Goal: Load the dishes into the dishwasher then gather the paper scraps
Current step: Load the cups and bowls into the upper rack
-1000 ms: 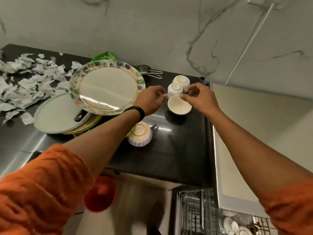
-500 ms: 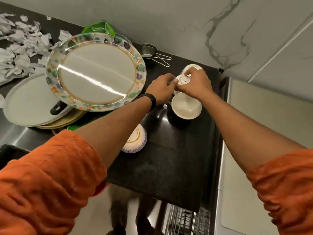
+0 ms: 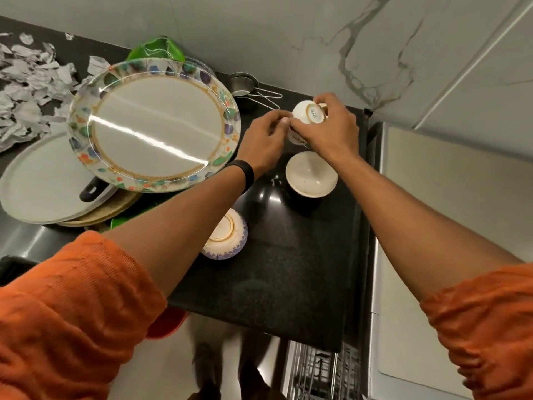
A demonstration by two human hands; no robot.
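Observation:
My right hand (image 3: 331,128) grips an upturned small white cup (image 3: 310,114) and holds it tilted, base showing, above the black counter (image 3: 288,269). Just under it sits a second small cup (image 3: 294,136), mostly hidden, with the fingertips of my left hand (image 3: 265,140) pinched on its side. In front of both hands a white bowl (image 3: 311,174) stands upright. A blue-patterned bowl (image 3: 225,235) lies upside down near my left forearm. A large floral-rimmed plate (image 3: 153,131) rests tilted on a stack of plates (image 3: 43,180). Torn paper scraps (image 3: 28,79) cover the far left counter.
Steel measuring cups (image 3: 243,88) with wire handles lie by the wall behind the floral plate, beside a green dish (image 3: 157,49). The dishwasher's wire rack (image 3: 320,370) shows below the counter's front edge. A pale appliance top (image 3: 461,226) borders the counter on the right.
My right hand has closed on the far cup and lifted it, tilted, off the counter. My left hand stays at the nearer cup. The camera has moved closer over the counter.

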